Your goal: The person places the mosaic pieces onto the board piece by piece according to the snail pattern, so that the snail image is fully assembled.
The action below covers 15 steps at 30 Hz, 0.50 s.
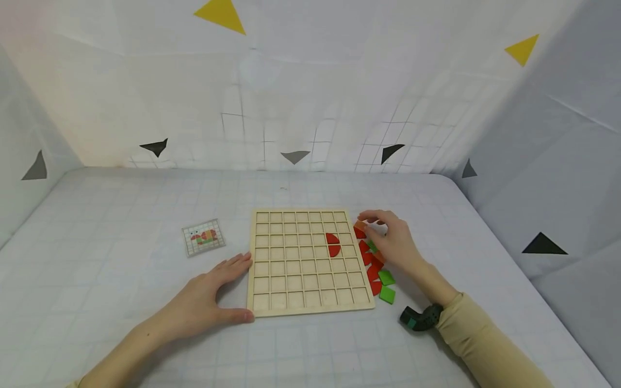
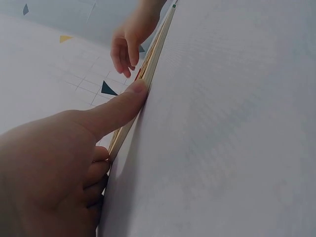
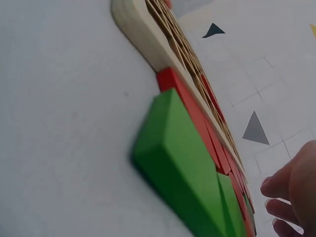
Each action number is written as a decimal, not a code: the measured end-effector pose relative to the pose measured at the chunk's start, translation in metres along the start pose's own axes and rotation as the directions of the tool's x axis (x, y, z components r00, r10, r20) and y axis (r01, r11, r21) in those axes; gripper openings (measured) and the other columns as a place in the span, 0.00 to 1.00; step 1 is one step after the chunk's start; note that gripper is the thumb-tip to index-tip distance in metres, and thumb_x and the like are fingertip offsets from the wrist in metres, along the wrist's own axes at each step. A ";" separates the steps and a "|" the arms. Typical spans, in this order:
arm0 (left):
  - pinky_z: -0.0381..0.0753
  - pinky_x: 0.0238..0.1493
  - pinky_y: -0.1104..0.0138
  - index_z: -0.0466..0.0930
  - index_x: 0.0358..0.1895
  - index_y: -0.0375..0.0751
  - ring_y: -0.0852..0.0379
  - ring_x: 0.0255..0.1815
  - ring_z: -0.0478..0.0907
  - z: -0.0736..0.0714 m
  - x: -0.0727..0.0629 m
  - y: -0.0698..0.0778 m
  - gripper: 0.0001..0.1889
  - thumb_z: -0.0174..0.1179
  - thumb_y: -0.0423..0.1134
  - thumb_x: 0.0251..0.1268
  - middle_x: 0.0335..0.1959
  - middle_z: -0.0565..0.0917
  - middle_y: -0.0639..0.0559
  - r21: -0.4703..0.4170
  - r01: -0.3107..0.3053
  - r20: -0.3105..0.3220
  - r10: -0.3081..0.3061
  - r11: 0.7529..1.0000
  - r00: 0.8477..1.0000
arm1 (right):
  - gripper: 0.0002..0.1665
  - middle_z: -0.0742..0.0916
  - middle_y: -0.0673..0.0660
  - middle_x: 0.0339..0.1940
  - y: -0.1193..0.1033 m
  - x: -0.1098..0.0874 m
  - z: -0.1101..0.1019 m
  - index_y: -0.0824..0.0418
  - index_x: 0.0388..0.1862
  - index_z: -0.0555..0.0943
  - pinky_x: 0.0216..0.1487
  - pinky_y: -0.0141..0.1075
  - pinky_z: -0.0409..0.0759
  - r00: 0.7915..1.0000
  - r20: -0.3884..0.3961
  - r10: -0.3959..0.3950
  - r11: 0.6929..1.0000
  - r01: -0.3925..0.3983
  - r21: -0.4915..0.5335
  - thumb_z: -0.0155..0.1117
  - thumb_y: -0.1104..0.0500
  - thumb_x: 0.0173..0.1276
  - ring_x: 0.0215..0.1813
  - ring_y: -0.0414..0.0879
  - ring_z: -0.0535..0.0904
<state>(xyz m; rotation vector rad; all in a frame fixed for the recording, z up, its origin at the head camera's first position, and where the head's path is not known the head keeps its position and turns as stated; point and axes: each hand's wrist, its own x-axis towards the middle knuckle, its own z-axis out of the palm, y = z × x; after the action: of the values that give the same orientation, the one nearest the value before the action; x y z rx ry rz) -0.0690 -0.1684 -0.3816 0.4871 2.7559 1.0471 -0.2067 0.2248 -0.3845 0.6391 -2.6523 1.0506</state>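
Observation:
A pale wooden grid board (image 1: 310, 310) lies flat, with two red quarter-round pieces (image 1: 333, 244) in neighbouring cells on its right side. My left hand (image 1: 206, 293) rests at the board's left edge, its fingertips on the side and its thumb (image 2: 118, 108) at the near corner. Over the upper end of a row of loose pieces is my right hand (image 1: 395, 240), fingers bent down and thumb apart from them. An orange piece (image 1: 360, 224) lies right by these fingertips. Several red pieces (image 1: 374, 269) and green pieces (image 1: 387, 294) lie along the board's right edge.
A small picture card (image 1: 204, 237) with a red, green and orange figure on a grid lies left of the board. White sheeting (image 1: 310, 81) with yellow, grey and black triangles stands behind and beside the table (image 1: 121, 226). A dark device (image 1: 419, 318) sits at the right wrist.

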 end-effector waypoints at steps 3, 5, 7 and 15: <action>0.57 0.71 0.34 0.63 0.77 0.53 0.40 0.79 0.56 0.001 0.000 0.000 0.54 0.69 0.71 0.45 0.79 0.61 0.57 -0.001 0.003 0.003 -0.003 1.000 1.000 | 0.16 0.85 0.58 0.52 0.003 0.000 -0.001 0.57 0.57 0.82 0.55 0.50 0.76 0.999 0.019 0.051 0.999 -0.051 -0.013 0.63 0.65 0.71 0.52 0.54 0.77; 0.58 0.71 0.34 0.63 0.77 0.54 0.40 0.79 0.56 0.001 0.000 0.000 0.54 0.69 0.72 0.45 0.79 0.61 0.57 -0.003 0.001 0.003 -0.001 1.000 1.000 | 0.17 0.85 0.58 0.52 0.003 -0.001 -0.002 0.57 0.58 0.82 0.56 0.50 0.77 0.997 0.044 0.071 0.997 -0.070 -0.017 0.63 0.64 0.71 0.52 0.54 0.77; 0.58 0.72 0.35 0.63 0.77 0.54 0.40 0.79 0.56 0.002 0.000 0.000 0.54 0.69 0.72 0.45 0.79 0.61 0.57 -0.005 -0.001 0.000 0.001 1.000 1.000 | 0.18 0.85 0.59 0.52 0.004 -0.001 -0.001 0.58 0.59 0.82 0.57 0.52 0.78 0.995 0.061 0.074 0.997 -0.073 -0.024 0.63 0.64 0.72 0.53 0.54 0.77; 0.58 0.72 0.35 0.62 0.77 0.55 0.41 0.79 0.56 0.001 -0.001 0.000 0.54 0.69 0.72 0.45 0.79 0.60 0.58 0.004 0.010 -0.004 -0.010 1.000 1.000 | 0.18 0.86 0.57 0.50 0.010 0.001 0.002 0.58 0.58 0.83 0.52 0.48 0.77 0.997 0.046 0.059 0.997 -0.057 -0.044 0.66 0.62 0.70 0.51 0.52 0.77</action>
<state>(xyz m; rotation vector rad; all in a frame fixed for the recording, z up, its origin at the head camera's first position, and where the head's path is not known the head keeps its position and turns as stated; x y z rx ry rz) -0.0681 -0.1681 -0.3819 0.4716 2.7615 1.0417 -0.2119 0.2294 -0.3914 0.5890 -2.7410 1.0025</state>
